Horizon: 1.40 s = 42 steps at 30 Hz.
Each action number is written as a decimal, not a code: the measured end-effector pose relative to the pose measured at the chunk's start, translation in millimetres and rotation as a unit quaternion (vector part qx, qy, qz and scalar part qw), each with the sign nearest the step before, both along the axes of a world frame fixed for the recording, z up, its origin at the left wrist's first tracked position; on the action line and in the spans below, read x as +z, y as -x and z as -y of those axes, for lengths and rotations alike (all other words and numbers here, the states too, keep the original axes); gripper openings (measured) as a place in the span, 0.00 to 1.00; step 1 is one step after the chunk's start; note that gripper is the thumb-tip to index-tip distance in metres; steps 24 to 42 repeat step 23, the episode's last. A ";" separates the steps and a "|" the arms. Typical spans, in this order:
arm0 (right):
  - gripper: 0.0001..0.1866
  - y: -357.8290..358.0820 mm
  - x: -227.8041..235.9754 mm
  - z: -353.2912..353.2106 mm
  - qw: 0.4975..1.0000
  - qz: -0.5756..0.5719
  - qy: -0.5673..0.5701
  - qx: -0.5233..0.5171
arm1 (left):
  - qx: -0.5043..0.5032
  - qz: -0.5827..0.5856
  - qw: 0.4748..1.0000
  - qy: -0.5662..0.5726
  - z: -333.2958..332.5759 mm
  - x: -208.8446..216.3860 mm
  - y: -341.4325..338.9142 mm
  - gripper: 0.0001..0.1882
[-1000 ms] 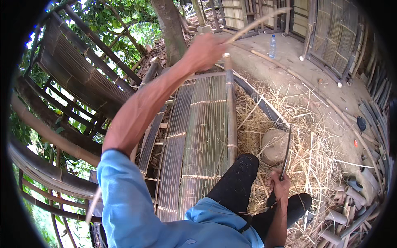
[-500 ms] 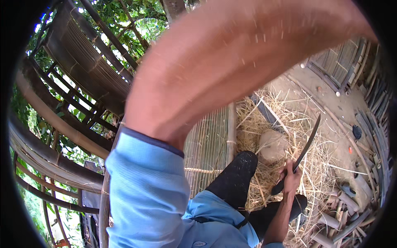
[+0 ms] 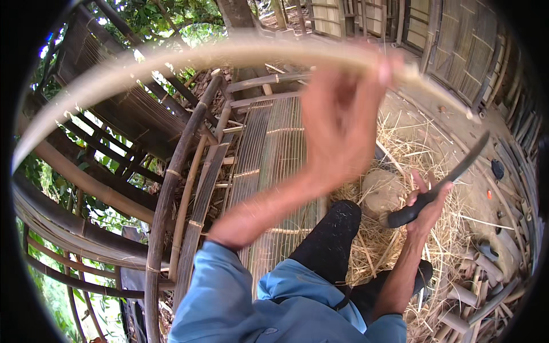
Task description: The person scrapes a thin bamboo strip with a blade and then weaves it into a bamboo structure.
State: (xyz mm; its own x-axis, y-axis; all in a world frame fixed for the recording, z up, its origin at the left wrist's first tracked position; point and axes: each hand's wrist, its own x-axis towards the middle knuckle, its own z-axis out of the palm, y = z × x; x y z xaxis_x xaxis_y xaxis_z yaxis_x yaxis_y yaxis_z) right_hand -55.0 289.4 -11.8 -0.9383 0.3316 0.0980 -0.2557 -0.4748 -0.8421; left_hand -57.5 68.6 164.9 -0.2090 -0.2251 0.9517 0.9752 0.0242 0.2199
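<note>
My left hand (image 3: 343, 114), blurred by motion, is raised in front of me at the centre. Its fingers are closed on a long, pale strip (image 3: 229, 52), likely split bamboo, which arcs from the far left edge to a tip at the right. Lower right, my right hand (image 3: 428, 212) holds a machete (image 3: 466, 161) by its dark handle. Some fingers of that hand are stretched out while the handle lies across the palm. The curved blade points up and to the right, apart from the strip.
A rounded stone or block (image 3: 380, 188) sits among pale shavings (image 3: 440, 243) by my knees. On the left is a slatted bamboo bench (image 3: 280, 148) with a pole railing (image 3: 166, 211). Cut bamboo pieces (image 3: 489, 266) lie piled at the right, and a woven panel (image 3: 460, 51) stands behind.
My left arm, which crossed the upper view, has pulled back, bringing the hand and the pale strip into sight. My right hand and the machete have moved up and right, with fingers loosened.
</note>
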 end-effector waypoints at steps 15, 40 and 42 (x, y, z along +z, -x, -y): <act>0.08 -17.1 -77.5 -81.1 0.986 0.044 0.100 -0.126 | -0.024 0.258 0.885 -0.387 209.5 -66.2 -32.1 0.26; 0.14 22.5 -27.1 -56.0 0.994 0.070 0.056 -0.069 | -0.110 0.202 0.900 -0.371 480.2 -9.0 -132.0 0.29; 0.14 22.5 -27.1 -56.0 0.994 0.070 0.056 -0.069 | -0.110 0.202 0.900 -0.371 480.2 -9.0 -132.0 0.29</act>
